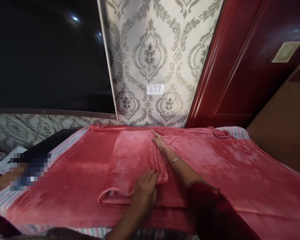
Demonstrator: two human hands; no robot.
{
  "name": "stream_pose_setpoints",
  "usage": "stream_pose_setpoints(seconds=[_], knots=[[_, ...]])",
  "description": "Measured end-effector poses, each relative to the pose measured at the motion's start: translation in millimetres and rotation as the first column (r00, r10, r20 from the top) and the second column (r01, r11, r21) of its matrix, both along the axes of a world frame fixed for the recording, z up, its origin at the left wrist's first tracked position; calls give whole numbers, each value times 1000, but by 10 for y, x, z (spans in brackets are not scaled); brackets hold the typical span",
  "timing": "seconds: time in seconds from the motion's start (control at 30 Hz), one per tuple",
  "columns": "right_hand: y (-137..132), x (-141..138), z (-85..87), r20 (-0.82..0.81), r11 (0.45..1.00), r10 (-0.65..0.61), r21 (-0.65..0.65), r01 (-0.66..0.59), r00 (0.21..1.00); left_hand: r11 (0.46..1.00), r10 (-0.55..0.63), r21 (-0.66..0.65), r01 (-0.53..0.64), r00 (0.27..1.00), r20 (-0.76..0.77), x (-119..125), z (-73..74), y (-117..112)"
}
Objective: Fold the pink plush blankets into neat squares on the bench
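Observation:
A pink plush blanket [227,166] lies spread over a bed, with a folded panel [130,160] of it laid on top in the middle. My left hand [145,191] rests on the near right edge of that panel, fingers curled on the fold. My right hand [158,140] reaches farther out, fingers flat and stretched along the panel's far right edge. A thin bracelet [175,161] circles my right wrist, and a dark red sleeve [210,206] covers the forearm.
A striped sheet [65,143] shows under the blanket at the left and far right. Patterned wallpaper with a paper label "277" [155,89] stands behind, a dark panel [47,53] at left, a red wooden door [240,66] at right.

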State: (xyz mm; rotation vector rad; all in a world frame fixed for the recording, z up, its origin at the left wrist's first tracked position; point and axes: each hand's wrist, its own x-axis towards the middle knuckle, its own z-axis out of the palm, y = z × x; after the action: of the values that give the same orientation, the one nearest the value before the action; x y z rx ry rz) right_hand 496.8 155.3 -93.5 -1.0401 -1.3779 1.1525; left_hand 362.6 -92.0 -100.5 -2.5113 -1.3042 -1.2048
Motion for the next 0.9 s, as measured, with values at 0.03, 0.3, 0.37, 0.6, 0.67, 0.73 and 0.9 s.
stream_pose_setpoints(seconds=[0.03,0.3,0.37,0.6,0.67,0.73,0.9], knots=[[17,70,-27,5,1000,-23,19,23,1000,1000,-4,16,5,1000,-15,42,2,5],[-116,567,-411,91,993,-118,29,116,989,999,-23,-39,15,973,-230,434,-299,-91],[-129,566,-465,102,993,-114,52,109,988,1000,-6,-15,2,971,-238,441,-374,-108],[-59,547,-409,96,982,-151,127,139,984,997,-21,74,34,986,-163,424,-274,-92],[-57,601,-377,95,975,-185,140,171,978,996,-24,81,37,987,-157,470,-264,-81],[-80,661,-366,107,968,-225,138,210,968,997,-20,65,33,983,-182,531,-284,-75],[-214,730,-378,162,967,-253,70,245,954,1000,-6,-4,5,953,-303,644,-314,-116]])
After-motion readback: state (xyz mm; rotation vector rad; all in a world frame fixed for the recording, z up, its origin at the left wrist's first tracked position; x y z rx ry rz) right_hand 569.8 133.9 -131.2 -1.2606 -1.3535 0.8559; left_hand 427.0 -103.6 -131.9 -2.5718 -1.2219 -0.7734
